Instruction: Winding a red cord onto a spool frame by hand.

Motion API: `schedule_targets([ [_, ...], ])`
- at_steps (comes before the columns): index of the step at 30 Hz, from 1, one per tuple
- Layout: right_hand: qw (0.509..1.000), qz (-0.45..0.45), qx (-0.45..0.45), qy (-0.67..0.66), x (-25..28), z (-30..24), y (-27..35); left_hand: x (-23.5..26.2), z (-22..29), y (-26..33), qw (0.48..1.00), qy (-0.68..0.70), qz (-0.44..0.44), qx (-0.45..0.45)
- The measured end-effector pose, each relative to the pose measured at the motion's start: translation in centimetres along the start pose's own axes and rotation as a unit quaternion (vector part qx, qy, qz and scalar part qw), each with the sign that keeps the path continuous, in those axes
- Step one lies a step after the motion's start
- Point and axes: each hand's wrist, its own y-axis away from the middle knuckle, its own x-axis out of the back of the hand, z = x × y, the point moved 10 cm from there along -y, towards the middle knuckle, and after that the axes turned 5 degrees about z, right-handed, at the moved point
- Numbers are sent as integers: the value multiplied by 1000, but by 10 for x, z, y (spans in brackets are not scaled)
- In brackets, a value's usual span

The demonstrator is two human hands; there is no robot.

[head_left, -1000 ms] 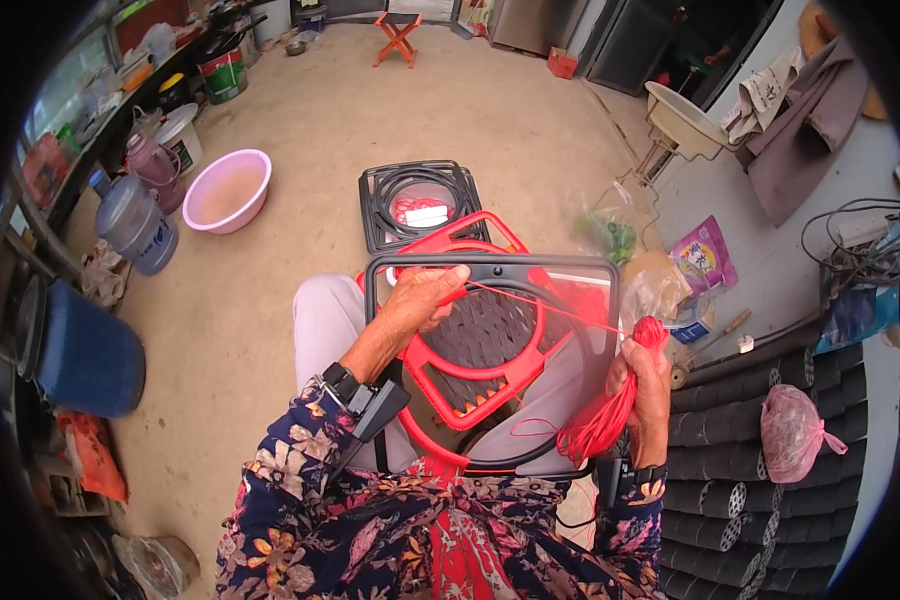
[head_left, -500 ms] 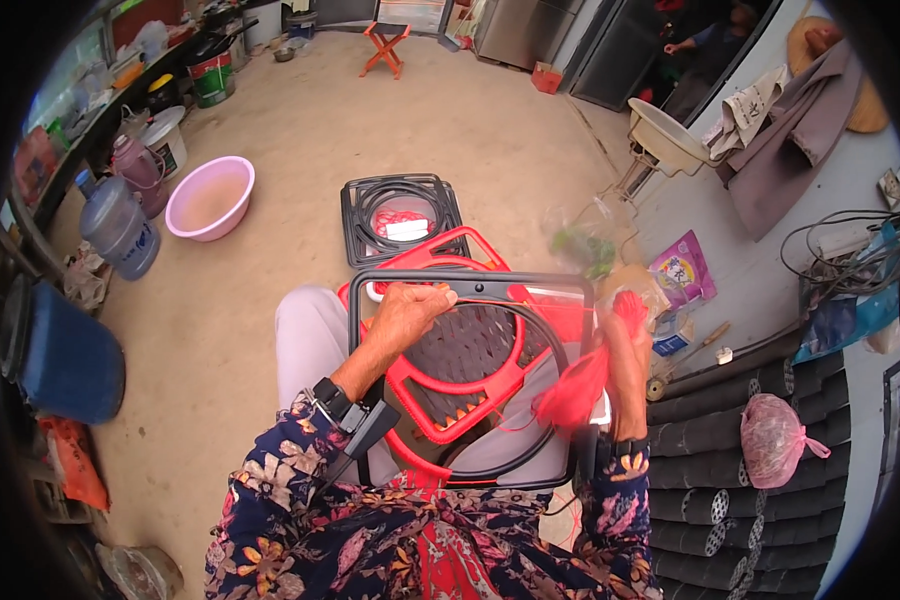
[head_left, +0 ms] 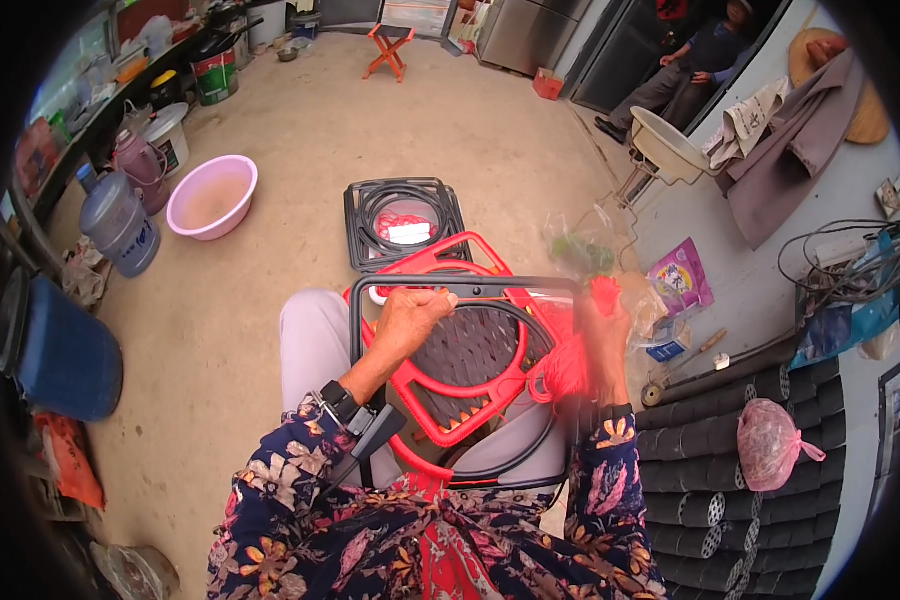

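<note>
**Red cord pulled across a stool frame on the lap**

Compared with the earlier frame, the right hand (head_left: 602,335) has come down from the frame's upper right corner to its right edge, and the bunch of red cord (head_left: 562,372) now hangs just below that hand instead of beside it. The left hand (head_left: 407,318) has stayed on the upper left part of the frame.

Head view: in the centre of the picture, a black square frame (head_left: 470,287) lies on the person's lap, and a red plastic frame (head_left: 440,385) with a dark woven seat (head_left: 475,345) sits inside it. The left hand's fingers are curled over the red rim and press on it. The right hand is blurred; its fingers seem closed around the cord, but the exact grip cannot be told. A second black frame (head_left: 402,222) lies on the floor above the centre. A pink basin (head_left: 213,196) stands at upper left, and a blue water bottle (head_left: 118,224) is left of it. A pink bag (head_left: 772,443) rests at lower right.

To do the step well, the left hand should probably hold the frames firmly, so the cord stays tight and does not slip when pulled.
</note>
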Motion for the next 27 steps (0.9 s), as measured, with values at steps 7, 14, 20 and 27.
schedule_targets([
  [7, 989, 1, -96, -114, -6, -4, 20, 3, -5, 6, 995, 23, -44, 90],
  [14, 970, 1, -110, -218, 1, -11, 26, 12, -2, 22, 978, 92, -105, 153],
  [20, 974, 14, -118, -195, 7, 5, 26, 37, -7, 35, 978, 131, -58, 154],
  [27, 973, 12, -123, -197, 8, 9, 25, 57, 11, 43, 987, 134, -4, 87],
])
